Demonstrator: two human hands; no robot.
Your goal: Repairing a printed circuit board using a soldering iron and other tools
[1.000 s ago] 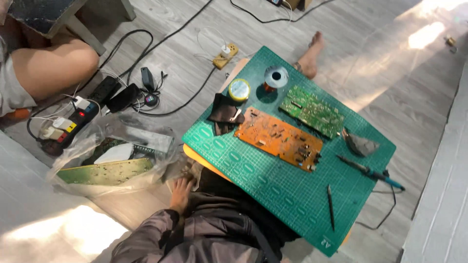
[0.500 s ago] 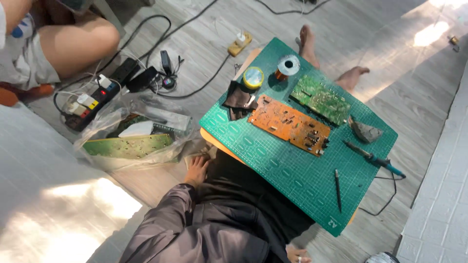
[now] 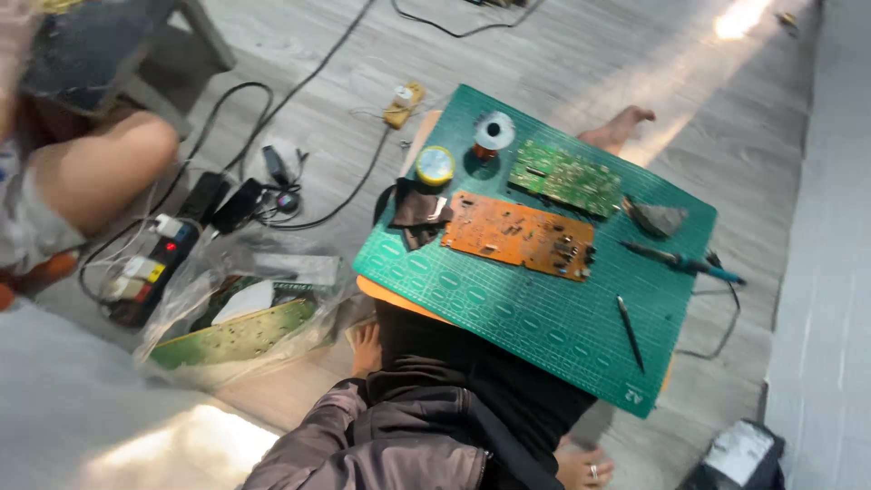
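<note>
**A:** Item one, far left?

**B:** Black power strip [image 3: 136,277] on the grey plank floor [image 3: 544,54], with its cables running off towards the top of the view. Beside it is a clear crinkled plastic bag [image 3: 299,272], lying open on the floor, with a long pale-green circuit board [image 3: 238,332] inside.

**A:** Handling?

**B:** The bag is probably thin, slippery and limp. The board looks light, stiff and fragile on its component face, so it is best gripped by its long edges, not through loose film.

**A:** Hands?

**B:** The left hand [image 3: 366,349] is flat on the floor just beside the bag, with the fingers spread and nothing in it. The right hand [image 3: 585,468] is at the lower edge, well apart from the left. It wears a ring, but I cannot tell how its grip stands.

**A:** Between them?

**B:** A green gridded cutting mat [image 3: 526,318] on the lap, resting on an orange backing sheet. On it lie a flat orange-brown circuit board [image 3: 519,238] near the centre and a teal-handled soldering iron [image 3: 680,261] to the right.

**A:** Edges and room?

**B:** The mat overhangs the lap on both sides, and the iron's cord hangs off the right edge. The open floor is at the upper right. The left side is crowded with cables and a second person's knee [image 3: 109,172].
</note>
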